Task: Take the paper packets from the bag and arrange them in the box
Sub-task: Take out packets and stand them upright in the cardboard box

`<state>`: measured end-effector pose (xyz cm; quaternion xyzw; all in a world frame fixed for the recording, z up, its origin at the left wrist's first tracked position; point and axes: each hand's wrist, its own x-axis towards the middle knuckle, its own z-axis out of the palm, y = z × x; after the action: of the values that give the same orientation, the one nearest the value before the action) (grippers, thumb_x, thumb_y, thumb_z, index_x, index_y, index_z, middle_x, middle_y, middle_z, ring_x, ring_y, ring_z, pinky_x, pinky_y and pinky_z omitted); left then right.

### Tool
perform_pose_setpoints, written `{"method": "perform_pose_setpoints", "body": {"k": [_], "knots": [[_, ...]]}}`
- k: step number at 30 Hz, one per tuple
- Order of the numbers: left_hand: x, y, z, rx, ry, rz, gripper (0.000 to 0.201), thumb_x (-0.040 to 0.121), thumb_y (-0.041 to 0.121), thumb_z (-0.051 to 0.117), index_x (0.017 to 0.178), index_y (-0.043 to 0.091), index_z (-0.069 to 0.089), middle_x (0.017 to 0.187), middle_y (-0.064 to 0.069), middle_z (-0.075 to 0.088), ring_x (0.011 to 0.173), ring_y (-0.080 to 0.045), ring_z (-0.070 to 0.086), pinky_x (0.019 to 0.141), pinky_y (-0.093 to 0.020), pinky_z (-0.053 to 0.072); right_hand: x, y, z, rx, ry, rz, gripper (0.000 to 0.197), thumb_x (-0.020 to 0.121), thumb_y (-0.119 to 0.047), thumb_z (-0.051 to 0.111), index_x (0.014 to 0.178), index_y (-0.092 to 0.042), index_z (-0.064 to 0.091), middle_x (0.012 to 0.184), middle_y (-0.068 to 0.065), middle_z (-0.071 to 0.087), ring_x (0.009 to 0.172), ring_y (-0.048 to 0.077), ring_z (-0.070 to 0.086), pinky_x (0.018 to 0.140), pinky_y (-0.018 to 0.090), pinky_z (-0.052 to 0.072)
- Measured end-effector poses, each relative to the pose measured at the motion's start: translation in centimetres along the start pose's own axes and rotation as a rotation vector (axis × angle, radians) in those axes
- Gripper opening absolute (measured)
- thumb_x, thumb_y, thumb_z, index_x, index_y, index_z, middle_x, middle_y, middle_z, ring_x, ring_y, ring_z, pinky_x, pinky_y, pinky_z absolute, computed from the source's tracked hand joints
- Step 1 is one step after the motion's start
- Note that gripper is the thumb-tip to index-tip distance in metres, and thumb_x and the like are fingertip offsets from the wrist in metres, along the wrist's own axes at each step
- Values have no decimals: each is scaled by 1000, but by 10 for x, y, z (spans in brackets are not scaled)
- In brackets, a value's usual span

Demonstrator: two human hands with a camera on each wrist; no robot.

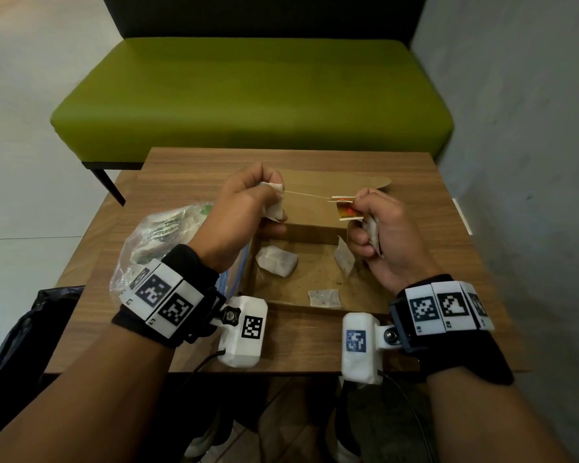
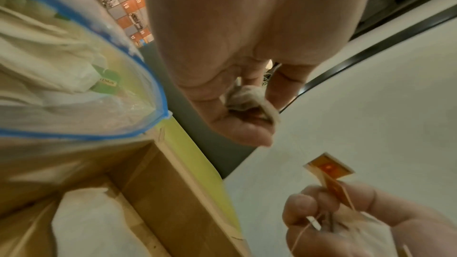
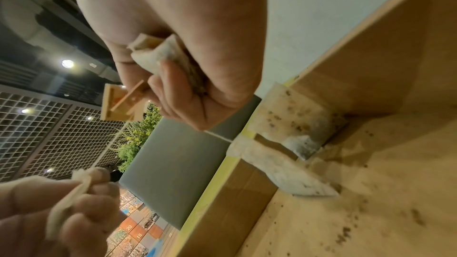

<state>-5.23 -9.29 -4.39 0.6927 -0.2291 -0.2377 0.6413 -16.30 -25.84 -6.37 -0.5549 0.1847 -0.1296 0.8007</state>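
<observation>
Now we hold one tea packet in our curled left hand and another in our right hand, a string tight between our fingers, so next we must untangle them above the box.

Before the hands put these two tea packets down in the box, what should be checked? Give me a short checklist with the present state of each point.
1. left hand holds a packet: ok.
2. right hand holds a second packet and the orange tags: ok.
3. The string is free between the hands: not ok, it is stretched taut from left packet to tags.
4. The box is open, with bare floor: ok, three packets lie inside.
5. The bag stays clear of the box opening: ok.
6. Packets are intact: cannot tell; loose specks lie in the box.
</observation>
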Motion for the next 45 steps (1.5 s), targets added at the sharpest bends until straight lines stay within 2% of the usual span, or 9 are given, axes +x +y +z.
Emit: {"method": "perform_pose_setpoints", "body": {"k": [5,13,18,20,23,27,33,39,45], "knots": [[2,3,-5,-189,-16,17,7,76,10,46,78,16,49,74,0,57,54,-14,49,48,-24,39,1,2,-1,-59,58,24,18,92,-14,56,74,-16,53,88,16,55,47,7,37,36,17,22],[-2,2,1,121,-26,54,19,93,13,48,75,19,51,67,8,49,58,-5,45,54,-20,36,-3,-1,1,-69,24,-55,18,96,-2,55,93,-18,60,74,2,69,45,6,38,37,15,25],[-5,-2,10,402,-5,131,37,85,60,63,86,23,61,77,-3,56,68,-20,57,64,-43,47,-4,0,4,-102,2,-108,20,97,-4,57,91,-20,68,71,-2,67,50,5,40,39,15,28],[-8,0,15,491,-32,177,45,71,66,73,100,33,63,73,8,54,63,-5,54,58,-31,42,-3,1,5,-99,9,-108,19,95,-4,60,88,-20,67,66,-3,63,48,5,40,39,15,30],[-10,2,20,659,-39,323,60,64,60,82,116,36,61,74,20,48,66,4,48,59,-19,32,-3,2,6,-97,4,-111,17,94,-3,60,88,-17,65,63,-4,61,47,5,41,38,15,32],[-6,-3,19,713,19,439,33,84,53,69,112,35,69,78,16,45,71,-2,47,60,-24,33,-3,2,4,-88,-8,-115,17,94,-3,62,86,-17,65,72,6,61,46,6,40,38,15,30],[3,-8,11,523,-2,310,14,92,36,65,85,26,71,83,10,64,75,-5,57,70,-31,43,-4,1,3,-96,1,-120,14,91,-2,65,89,-16,67,73,0,57,49,5,41,38,15,30],[2,-4,5,219,-69,117,30,105,27,45,80,21,60,63,7,43,58,-9,35,55,-25,26,-2,1,-2,-62,-7,-127,18,93,2,60,91,-14,68,68,-1,57,48,5,41,37,15,27],[4,-4,1,117,-101,-18,42,106,30,39,107,-5,63,60,4,37,56,-8,32,53,-24,23,-1,1,-2,-42,-25,-124,18,77,-7,58,81,-19,71,65,1,52,49,7,39,37,17,26]]}}
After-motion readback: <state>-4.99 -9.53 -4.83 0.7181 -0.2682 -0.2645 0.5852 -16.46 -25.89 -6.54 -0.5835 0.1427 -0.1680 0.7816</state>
